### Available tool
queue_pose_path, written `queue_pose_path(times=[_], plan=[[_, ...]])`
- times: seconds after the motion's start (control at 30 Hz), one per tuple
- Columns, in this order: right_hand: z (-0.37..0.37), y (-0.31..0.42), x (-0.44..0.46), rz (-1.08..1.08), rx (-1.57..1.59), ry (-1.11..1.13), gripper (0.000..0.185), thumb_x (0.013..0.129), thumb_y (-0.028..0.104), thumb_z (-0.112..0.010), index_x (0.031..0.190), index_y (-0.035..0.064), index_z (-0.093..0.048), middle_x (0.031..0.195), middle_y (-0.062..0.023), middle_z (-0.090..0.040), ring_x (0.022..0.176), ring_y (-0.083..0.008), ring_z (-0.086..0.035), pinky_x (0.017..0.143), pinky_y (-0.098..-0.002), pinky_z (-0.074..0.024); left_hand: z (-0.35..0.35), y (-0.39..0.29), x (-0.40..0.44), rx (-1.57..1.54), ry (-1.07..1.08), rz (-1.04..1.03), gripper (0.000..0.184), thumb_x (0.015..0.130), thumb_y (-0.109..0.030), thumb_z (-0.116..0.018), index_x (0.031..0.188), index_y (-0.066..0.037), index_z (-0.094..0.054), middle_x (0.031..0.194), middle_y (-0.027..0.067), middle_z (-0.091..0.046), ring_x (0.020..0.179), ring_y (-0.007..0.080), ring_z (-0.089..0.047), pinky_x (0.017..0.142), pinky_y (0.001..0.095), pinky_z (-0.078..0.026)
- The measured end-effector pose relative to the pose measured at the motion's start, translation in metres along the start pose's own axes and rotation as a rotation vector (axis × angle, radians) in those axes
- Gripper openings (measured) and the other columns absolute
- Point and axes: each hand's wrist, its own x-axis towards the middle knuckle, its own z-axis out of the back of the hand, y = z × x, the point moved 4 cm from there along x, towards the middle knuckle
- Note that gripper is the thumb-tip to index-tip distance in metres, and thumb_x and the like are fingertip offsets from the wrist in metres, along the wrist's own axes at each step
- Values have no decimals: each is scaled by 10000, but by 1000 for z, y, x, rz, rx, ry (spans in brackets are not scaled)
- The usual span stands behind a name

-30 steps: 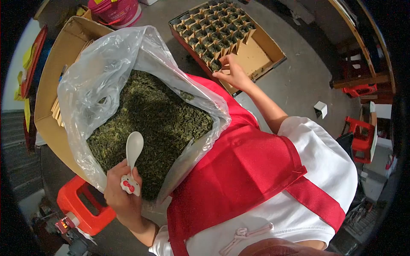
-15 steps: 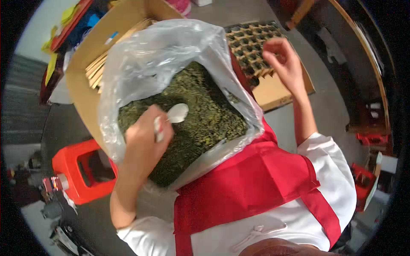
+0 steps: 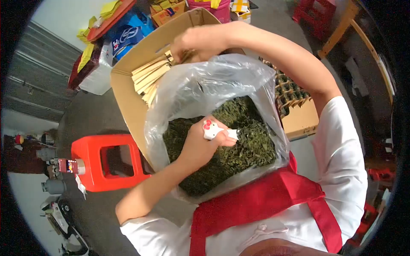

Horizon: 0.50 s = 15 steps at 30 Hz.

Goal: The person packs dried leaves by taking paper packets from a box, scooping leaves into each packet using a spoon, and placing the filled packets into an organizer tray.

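Note:
My left hand (image 3: 201, 143) grips a white spoon (image 3: 217, 131) with a cat-face handle, its bowl down in the dried green leaves (image 3: 252, 145). The leaves fill a clear plastic bag (image 3: 192, 87) standing in a cardboard box (image 3: 128, 100). My right hand (image 3: 194, 44) reaches over the bag to the box's far side, its fingers curled down at a stack of flat tan paper packets (image 3: 150, 76); what the fingers hold is blurred and hidden.
Right of the bag, partly behind my right arm, lies a shallow carton (image 3: 301, 119) with rows of leaf-filled paper pouches (image 3: 288, 89). A red plastic jug (image 3: 92, 162) lies at the left. A pink bucket (image 3: 215, 10) stands beyond the box.
My right hand has left the pouch carton and crossed leftward to the paper packets. My left hand has moved the spoon from above the leaves down into them. The view has shifted too.

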Motion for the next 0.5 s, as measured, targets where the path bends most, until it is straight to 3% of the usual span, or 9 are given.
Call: queue_pose_path(times=[0.03, 0.13, 0.17, 0.27, 0.33, 0.4, 0.47, 0.5], plan=[[-9, -2, 9, 24, 56, 154, 284, 814, 133, -671, 1071, 26, -611, 1055, -180, -641, 1005, -364, -607, 865, -429, -490, 3, -6, -4, 28, -16, -1, 66, 901, 9, -571, 955, 40, -546, 911, 166, -676, 826, 210, -710, 745, 301, -586], [-19, -4, 15, -2, 79, 325, 317, 806, 160, -686, 1083, 25, -609, 1064, -193, -623, 1048, -364, -578, 906, -442, -458, 11, -21, -19, 103, -70, -40, 89, 928, -28, -587, 954, 48, -547, 920, 159, -673, 830, 191, -706, 751, 288, -586], [-15, -7, 14, 40, -11, 291, 277, 807, 169, -687, 1024, 14, -613, 1016, -186, -630, 1004, -361, -599, 865, -442, -474, 14, -21, -25, 88, -87, -68, 92, 932, -32, -587, 954, 49, -548, 924, 162, -673, 833, 193, -706, 753, 288, -586], [14, -10, -1, -293, -253, 199, 244, 801, 197, -703, 923, 4, -616, 939, -174, -642, 928, -356, -628, 809, -443, -496, 20, -11, -37, 6, -117, -137, 100, 946, -44, -581, 967, 44, -538, 955, 176, -676, 843, 195, -708, 759, 294, -587], [30, -6, -18, -305, -538, 20, 198, 758, 185, -703, 809, -1, -655, 811, -160, -661, 843, -348, -648, 724, -450, -515, 21, -8, -40, -17, -129, -158, 105, 948, -47, -579, 976, 40, -529, 971, 181, -676, 845, 197, -709, 762, 298, -588], [24, 0, -27, -378, -685, 147, 155, 755, 175, -667, 798, 28, -687, 805, -138, -678, 843, -318, -656, 796, -426, -498, 19, -11, -39, 15, -116, -159, 126, 948, -61, -587, 991, 37, -520, 987, 186, -676, 852, 200, -709, 769, 303, -587], [7, 1, -28, -311, -785, 292, 175, 766, 163, -672, 910, 74, -716, 943, -98, -722, 962, -270, -683, 890, -470, -480, 16, -13, -39, 58, -101, -176, 133, 948, -69, -593, 988, 36, -522, 990, 188, -677, 858, 201, -709, 770, 303, -585], [3, 5, -26, -321, -742, 291, 196, 800, 190, -639, 967, 118, -713, 989, -79, -719, 1023, -233, -668, 967, -462, -418, 14, -15, -40, 84, -94, -172, 120, 945, -56, -586, 990, 38, -526, 983, 183, -679, 861, 198, -710, 765, 295, -582]])
